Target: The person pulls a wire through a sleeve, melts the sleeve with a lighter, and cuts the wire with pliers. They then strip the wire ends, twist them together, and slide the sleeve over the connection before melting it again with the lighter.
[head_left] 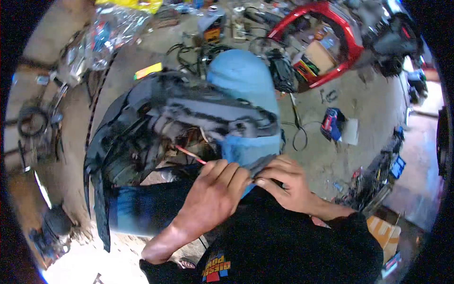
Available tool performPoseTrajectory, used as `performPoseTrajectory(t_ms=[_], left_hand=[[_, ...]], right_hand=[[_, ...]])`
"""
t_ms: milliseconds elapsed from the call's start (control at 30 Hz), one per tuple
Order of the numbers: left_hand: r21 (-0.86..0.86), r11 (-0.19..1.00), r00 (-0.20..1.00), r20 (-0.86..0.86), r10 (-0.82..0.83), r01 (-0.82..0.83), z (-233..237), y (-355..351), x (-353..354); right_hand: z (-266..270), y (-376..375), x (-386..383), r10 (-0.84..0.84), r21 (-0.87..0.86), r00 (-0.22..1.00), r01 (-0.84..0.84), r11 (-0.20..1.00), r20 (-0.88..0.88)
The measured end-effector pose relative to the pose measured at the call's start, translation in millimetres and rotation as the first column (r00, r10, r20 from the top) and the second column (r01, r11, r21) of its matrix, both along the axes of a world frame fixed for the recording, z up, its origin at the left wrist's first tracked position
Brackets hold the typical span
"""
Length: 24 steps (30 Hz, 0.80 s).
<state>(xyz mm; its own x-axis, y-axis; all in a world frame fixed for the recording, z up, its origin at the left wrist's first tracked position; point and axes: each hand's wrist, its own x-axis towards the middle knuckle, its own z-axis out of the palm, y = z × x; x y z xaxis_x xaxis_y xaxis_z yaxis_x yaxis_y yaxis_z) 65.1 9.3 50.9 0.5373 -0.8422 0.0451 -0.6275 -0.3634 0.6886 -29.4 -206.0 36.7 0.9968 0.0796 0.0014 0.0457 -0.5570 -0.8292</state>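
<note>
A large black plastic vehicle panel with a ribbed inner side lies across my lap, over the blue trouser legs. My left hand is closed in front of it. A thin red and pale stick-like piece runs from that fist toward the panel's hollow; its kind does not show. My right hand pinches a dark grey strip-like piece beside the left fingers. The two hands nearly touch, and the fingertips partly hide what is between them.
A red curved vehicle trim lies on the floor at the upper right, around a cardboard box. Clear plastic bags and a bottle are at the top. Tools and parts line the right side. A coiled black hose lies left.
</note>
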Motion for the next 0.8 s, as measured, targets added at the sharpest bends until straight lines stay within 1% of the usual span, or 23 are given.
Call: performPoseTrajectory(t_ms=[67, 100, 133, 167, 200, 233, 300, 333, 367, 467, 500, 533, 567, 600, 633, 667, 700, 800], left_hand=[[0.005, 0.997, 0.991, 0.112, -0.079, 0.079, -2, 4, 2], [-0.004, 0.992, 0.977, 0.173, -0.123, 0.126, -3, 7, 4], [-0.008, 0.986, 0.959, 0.232, -0.16, 0.167, -4, 10, 6], [0.01, 0.981, 0.959, 0.211, -0.19, 0.193, -5, 14, 6], [0.026, 0.978, 0.95, 0.233, -0.209, 0.209, -4, 15, 7], [0.044, 0.974, 0.94, 0.255, -0.227, 0.223, -3, 16, 7], [0.066, 0.97, 0.922, 0.304, -0.242, 0.233, -3, 15, 6], [0.073, 0.968, 0.921, 0.3, -0.25, 0.239, -3, 14, 6], [0.079, 0.966, 0.919, 0.296, -0.26, 0.247, -2, 12, 6], [0.087, 0.959, 0.923, 0.261, -0.282, 0.268, -3, 8, 7], [0.09, 0.957, 0.925, 0.245, -0.289, 0.275, -3, 7, 7], [0.069, 0.966, 0.943, 0.207, -0.259, 0.25, -4, 4, 6], [0.051, 0.973, 0.959, 0.166, -0.23, 0.225, -4, 2, 5], [0.035, 0.98, 0.972, 0.123, -0.201, 0.198, -5, -1, 4], [0.004, 0.987, 0.982, 0.1, -0.16, 0.161, -3, -5, 3], [-0.002, 0.989, 0.986, 0.074, -0.149, 0.15, -2, -7, 3], [-0.006, 0.991, 0.99, 0.046, -0.137, 0.137, -1, -9, 3], [-0.01, 0.994, 0.994, -0.024, -0.107, 0.106, 3, -18, 5]], right_hand=[[3, 2, -3, 0.009, 0.232, 0.955, 0.063, 0.971, -0.296], [3, 4, -5, 0.047, 0.398, 0.899, 0.146, 0.906, -0.436], [1, 3, -6, 0.11, 0.503, 0.841, 0.207, 0.839, -0.53], [-3, 0, -6, 0.192, 0.596, 0.775, 0.277, 0.754, -0.602], [-8, 0, -5, 0.288, 0.671, 0.705, 0.35, 0.654, -0.648], [-12, 6, -10, 0.349, 0.711, 0.629, 0.533, 0.458, -0.695], [-15, 5, -10, 0.488, 0.697, 0.534, 0.672, 0.251, -0.69], [-16, 4, -10, 0.558, 0.664, 0.493, 0.733, 0.148, -0.668], [-22, 2, -13, 0.626, 0.653, 0.47, 0.753, 0.085, -0.622], [-37, 0, -23, 0.692, 0.65, 0.466, 0.76, 0.006, -0.551], [-37, -1, -22, 0.625, 0.742, 0.512, 0.649, 0.168, -0.589], [-36, -2, -22, 0.552, 0.784, 0.565, 0.522, 0.336, -0.613], [-35, -2, -22, 0.477, 0.773, 0.621, 0.389, 0.501, -0.622], [-26, 1, -21, 0.256, 0.689, 0.783, 0.282, 0.668, -0.567], [-12, 5, -18, 0.049, 0.54, 0.902, 0.213, 0.814, -0.429], [-3, 7, -17, -0.12, 0.342, 0.967, 0.193, 0.92, -0.225], [-1, 4, -16, -0.091, 0.256, 0.992, 0.112, 0.96, -0.09], [-19, 7, -23, -0.076, 0.03, 0.981, 0.072, 0.997, 0.176]])
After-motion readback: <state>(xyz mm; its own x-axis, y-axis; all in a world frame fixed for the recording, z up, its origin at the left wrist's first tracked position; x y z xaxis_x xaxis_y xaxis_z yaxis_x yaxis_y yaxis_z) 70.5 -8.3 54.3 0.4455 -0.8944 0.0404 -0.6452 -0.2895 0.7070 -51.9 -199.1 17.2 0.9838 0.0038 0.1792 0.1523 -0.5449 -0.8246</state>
